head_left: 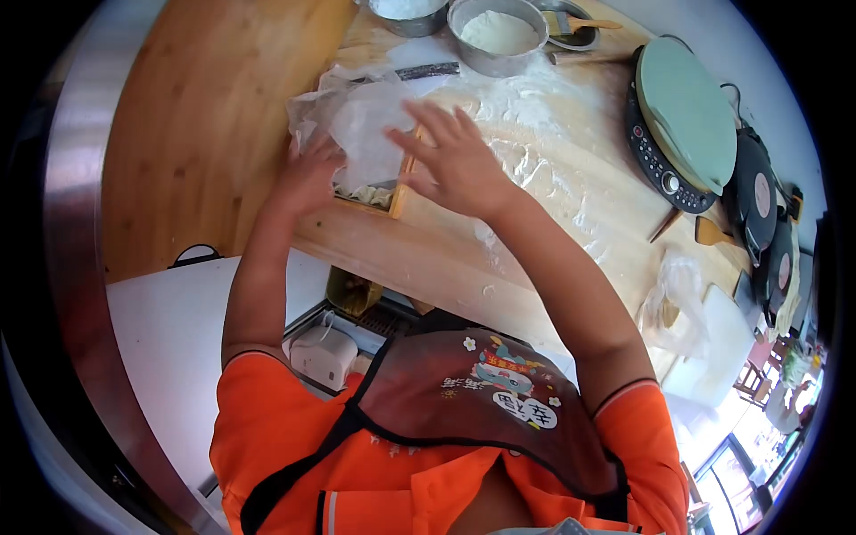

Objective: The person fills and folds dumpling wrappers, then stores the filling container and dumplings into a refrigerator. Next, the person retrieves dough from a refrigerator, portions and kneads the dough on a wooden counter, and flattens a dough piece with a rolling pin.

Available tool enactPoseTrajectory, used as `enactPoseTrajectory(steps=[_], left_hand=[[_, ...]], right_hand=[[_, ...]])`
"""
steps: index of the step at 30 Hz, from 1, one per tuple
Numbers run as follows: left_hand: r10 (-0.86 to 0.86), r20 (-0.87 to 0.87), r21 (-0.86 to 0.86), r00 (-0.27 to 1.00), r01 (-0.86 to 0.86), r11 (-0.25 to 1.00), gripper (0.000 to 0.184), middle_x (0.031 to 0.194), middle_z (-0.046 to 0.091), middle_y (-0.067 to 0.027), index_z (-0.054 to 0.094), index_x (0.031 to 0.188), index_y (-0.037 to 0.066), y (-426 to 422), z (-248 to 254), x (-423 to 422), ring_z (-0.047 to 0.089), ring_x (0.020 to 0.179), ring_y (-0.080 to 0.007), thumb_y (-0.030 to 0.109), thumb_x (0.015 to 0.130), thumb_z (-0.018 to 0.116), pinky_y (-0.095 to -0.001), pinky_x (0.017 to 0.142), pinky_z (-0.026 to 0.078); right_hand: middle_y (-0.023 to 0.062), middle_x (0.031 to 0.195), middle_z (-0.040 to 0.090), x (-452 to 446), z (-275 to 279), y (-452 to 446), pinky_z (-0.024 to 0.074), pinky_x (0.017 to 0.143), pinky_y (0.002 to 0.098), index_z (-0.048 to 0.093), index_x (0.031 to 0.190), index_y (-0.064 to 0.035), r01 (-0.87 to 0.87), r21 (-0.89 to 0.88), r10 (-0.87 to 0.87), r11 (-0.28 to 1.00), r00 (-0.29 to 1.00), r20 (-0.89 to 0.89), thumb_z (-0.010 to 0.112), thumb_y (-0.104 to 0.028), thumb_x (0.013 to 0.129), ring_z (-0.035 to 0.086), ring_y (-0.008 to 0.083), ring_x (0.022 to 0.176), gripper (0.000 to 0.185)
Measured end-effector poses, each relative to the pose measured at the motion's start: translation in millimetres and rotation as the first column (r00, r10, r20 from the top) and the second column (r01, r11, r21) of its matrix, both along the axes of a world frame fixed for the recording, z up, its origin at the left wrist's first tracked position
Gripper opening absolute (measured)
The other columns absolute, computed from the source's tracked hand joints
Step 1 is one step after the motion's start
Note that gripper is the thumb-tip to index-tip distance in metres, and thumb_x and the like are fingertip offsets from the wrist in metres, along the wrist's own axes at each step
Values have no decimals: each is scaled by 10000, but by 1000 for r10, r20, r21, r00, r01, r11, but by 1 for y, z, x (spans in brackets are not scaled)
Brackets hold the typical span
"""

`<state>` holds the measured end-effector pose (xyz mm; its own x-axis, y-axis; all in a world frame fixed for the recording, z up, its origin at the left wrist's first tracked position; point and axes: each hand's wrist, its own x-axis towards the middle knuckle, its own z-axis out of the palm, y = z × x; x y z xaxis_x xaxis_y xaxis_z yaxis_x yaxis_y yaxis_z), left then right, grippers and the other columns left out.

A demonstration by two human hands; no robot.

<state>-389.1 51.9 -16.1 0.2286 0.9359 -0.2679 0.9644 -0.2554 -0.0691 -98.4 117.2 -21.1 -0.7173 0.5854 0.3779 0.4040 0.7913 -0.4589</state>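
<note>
A crumpled sheet of thin clear plastic (361, 120) covers most of a shallow wooden tray (397, 198). Pleated dumplings (367, 193) show at the tray's near end; the plastic hides the rest. At the tray's left side, my left hand (310, 174) lies against the plastic, slightly blurred, its fingers seeming apart. Over the right edge of the tray is my right hand (459, 165), fingers spread and nothing visible in it. Its fingertips are close to the plastic, though whether they touch it I cannot tell.
Beyond the tray lies a dark rod (426, 70). A metal bowl of flour (497, 36) stands at the back, near a pastry brush (580, 22). Flour dusts the wooden worktop (535, 169). A round electric griddle (687, 116) and a plastic bag (678, 299) are on the right.
</note>
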Motion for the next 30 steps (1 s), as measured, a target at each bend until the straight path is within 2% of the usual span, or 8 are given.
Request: enactPoseTrajectory(steps=[6,9,11,15,18,22,28,30], left_hand=[[205,365,70,908,-246,967,352,1374,568,-131,649,1221,95,5,-27,-10,413,1379,-303,211,889,651,-566,1152,225],[171,264,284,949,-246,927,336,1305,599,-151,655,1179,53,-2,-26,-5,576,1183,-305,252,908,648,-495,981,443],[358,683,135,637,-591,795,343,1245,616,-168,651,1136,9,-6,-3,7,658,1013,-295,264,906,653,-434,795,557],[731,404,38,550,-809,587,373,1137,608,-191,610,1130,-25,-61,-35,-42,668,866,-232,268,903,658,-358,653,587],[553,730,-601,-402,-762,241,578,1182,556,-203,418,1371,16,-101,-67,-5,659,845,-260,268,909,658,-396,708,605],[585,681,-654,-440,-725,217,681,1209,526,-207,296,1446,55,-78,-65,22,660,854,-298,264,911,663,-426,718,611],[602,638,-748,-480,-571,338,497,1163,528,-198,359,1370,49,-72,-62,1,664,892,-334,114,927,574,-455,768,634],[608,596,-789,-525,-524,321,450,1145,531,-200,376,1345,47,-82,-62,5,654,950,-355,65,926,538,-487,806,633]], right_hand=[[69,1553,385,-50,-27,12,123,1216,543,574,1367,-182,-14,-18,23,1000,798,602,463,-510,990,224,300,1497,512],[114,1466,484,-45,-45,17,272,1173,504,608,1314,-146,-3,33,-8,999,938,346,491,-466,995,341,285,1441,467],[133,1349,559,-36,-35,25,409,1053,463,566,1358,-135,130,-94,-100,987,956,274,545,-480,967,494,294,1298,522],[148,1130,639,-24,-18,4,556,780,419,487,1413,-120,394,-476,-305,786,917,256,659,-509,886,682,329,955,677],[147,1074,653,-37,-4,-10,562,751,449,468,1383,-110,248,-264,-175,932,946,272,686,-544,845,699,355,878,724],[175,1064,688,-101,-54,29,556,800,460,562,1348,-86,194,-192,-110,962,920,375,687,-455,860,690,380,942,624],[167,1135,694,-91,19,90,507,899,375,577,1336,-19,73,-771,-398,633,885,-243,678,-352,908,664,284,1004,552],[213,1470,445,-105,-56,135,363,1103,358,388,1473,-92,147,-378,-319,914,836,-446,726,-316,880,473,302,1319,719]])
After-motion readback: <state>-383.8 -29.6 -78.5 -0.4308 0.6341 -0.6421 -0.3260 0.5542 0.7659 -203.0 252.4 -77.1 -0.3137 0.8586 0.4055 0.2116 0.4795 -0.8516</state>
